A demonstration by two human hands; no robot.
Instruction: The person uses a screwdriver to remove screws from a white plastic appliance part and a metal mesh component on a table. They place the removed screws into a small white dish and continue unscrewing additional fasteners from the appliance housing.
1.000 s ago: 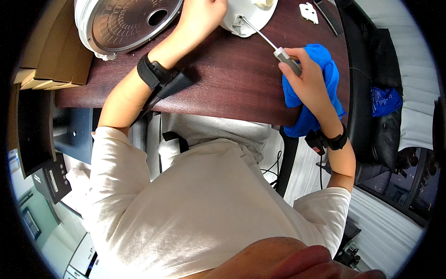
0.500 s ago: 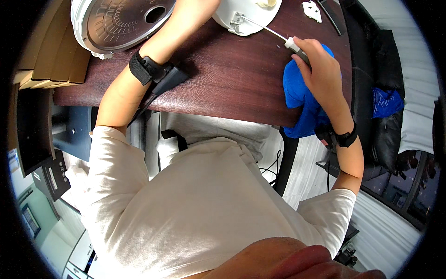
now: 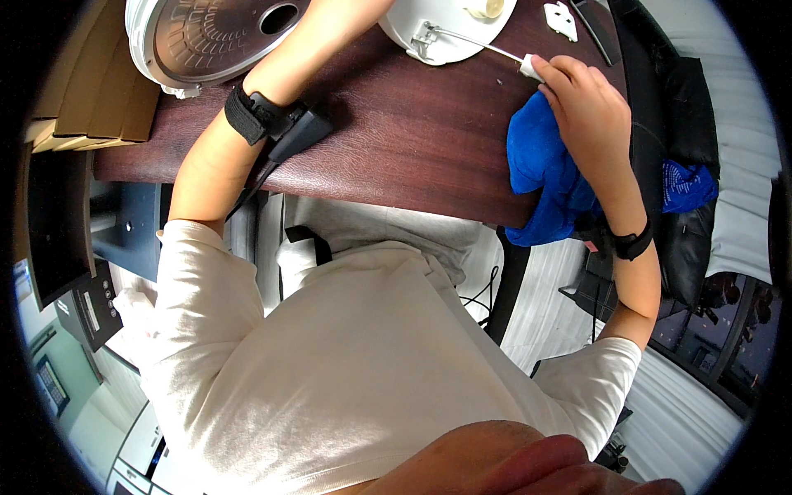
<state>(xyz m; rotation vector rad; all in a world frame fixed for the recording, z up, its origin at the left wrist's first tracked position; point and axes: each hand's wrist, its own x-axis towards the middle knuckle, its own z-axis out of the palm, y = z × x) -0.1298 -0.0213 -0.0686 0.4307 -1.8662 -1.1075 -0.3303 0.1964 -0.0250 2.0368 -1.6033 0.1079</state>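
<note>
My right hand is closed round the handle of a screwdriver, its pale collar showing beyond my fingers. The metal shaft runs left, and its tip meets a small bracket at the near edge of a round white plastic part. Only the wrist end of my left hand shows at the upper edge, beside that white part; its fingers lie outside the picture. Below my right hand, a blue cloth hangs over the table edge.
A round white appliance piece with a metal plate stands at the far left, near cardboard boxes. A small white plastic piece and a dark flat bar lie far right on the brown table. A black cable plug lies beneath my left wrist.
My right hand has shifted right and turned slightly, still round the screwdriver handle. The white part's visible edge has moved a little to the right. My left arm has barely moved.
</note>
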